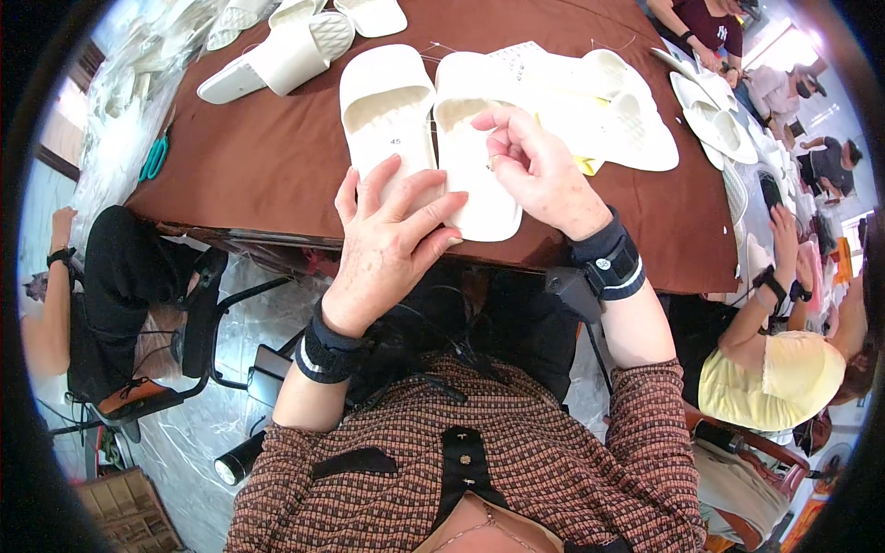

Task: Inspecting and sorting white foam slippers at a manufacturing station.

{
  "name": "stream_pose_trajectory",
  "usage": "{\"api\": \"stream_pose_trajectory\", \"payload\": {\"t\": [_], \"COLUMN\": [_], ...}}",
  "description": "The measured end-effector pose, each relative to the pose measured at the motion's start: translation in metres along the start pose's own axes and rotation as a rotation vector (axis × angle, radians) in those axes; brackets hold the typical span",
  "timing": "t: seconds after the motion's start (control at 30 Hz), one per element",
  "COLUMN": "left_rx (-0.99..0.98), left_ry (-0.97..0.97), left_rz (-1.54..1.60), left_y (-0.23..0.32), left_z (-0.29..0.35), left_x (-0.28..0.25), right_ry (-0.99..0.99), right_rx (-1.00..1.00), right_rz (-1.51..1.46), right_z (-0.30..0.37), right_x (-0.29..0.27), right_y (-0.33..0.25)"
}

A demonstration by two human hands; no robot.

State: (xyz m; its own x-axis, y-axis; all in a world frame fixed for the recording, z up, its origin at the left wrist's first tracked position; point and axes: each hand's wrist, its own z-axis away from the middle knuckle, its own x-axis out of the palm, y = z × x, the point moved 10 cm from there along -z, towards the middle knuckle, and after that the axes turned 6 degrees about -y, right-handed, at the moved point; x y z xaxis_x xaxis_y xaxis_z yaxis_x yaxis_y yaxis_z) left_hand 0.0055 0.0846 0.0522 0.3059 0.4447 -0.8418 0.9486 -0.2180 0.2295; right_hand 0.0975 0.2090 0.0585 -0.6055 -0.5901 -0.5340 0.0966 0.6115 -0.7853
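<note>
Two cream slide slippers lie side by side at the near edge of the brown-covered table (258, 175), toes pointing away from me. My left hand (392, 230) rests with fingers spread over the heel end of the left slipper (385, 129), its thumb and forefinger reaching onto the right slipper (484, 207). Above the right slipper's footbed, my right hand (544, 175) has its thumb and forefinger pinched together. Whatever sits in that pinch is too small to make out. Both wrists wear dark bands.
More cream slippers (295, 55) lie at the far left, beside clear plastic wrap. Slippers on white sheeting (627, 129) are close to my right hand, with a yellow piece (587, 166) beneath. Teal-handled scissors (155, 158) lie at the left edge. Co-workers sit on both sides.
</note>
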Motion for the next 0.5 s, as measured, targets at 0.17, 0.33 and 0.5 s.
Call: {"api": "stream_pose_trajectory", "payload": {"t": [0.17,0.33,0.5], "left_rx": [-0.011,-0.011,-0.003], "left_ry": [-0.028,-0.026,0.006], "left_rz": [0.005,0.006,0.011], "left_y": [-0.0001,-0.0006,-0.0011], "left_z": [0.0002,0.0008,-0.0004], "left_x": [0.0003,0.0003,-0.0005], "right_ry": [-0.03,-0.065,-0.069], "right_rx": [0.04,0.064,0.067], "right_rz": [-0.053,0.02,0.07], "right_z": [0.0013,0.0004,0.0006], "right_x": [-0.0044,-0.0014,-0.0009], "right_y": [0.0068,0.0101,0.0096]}}
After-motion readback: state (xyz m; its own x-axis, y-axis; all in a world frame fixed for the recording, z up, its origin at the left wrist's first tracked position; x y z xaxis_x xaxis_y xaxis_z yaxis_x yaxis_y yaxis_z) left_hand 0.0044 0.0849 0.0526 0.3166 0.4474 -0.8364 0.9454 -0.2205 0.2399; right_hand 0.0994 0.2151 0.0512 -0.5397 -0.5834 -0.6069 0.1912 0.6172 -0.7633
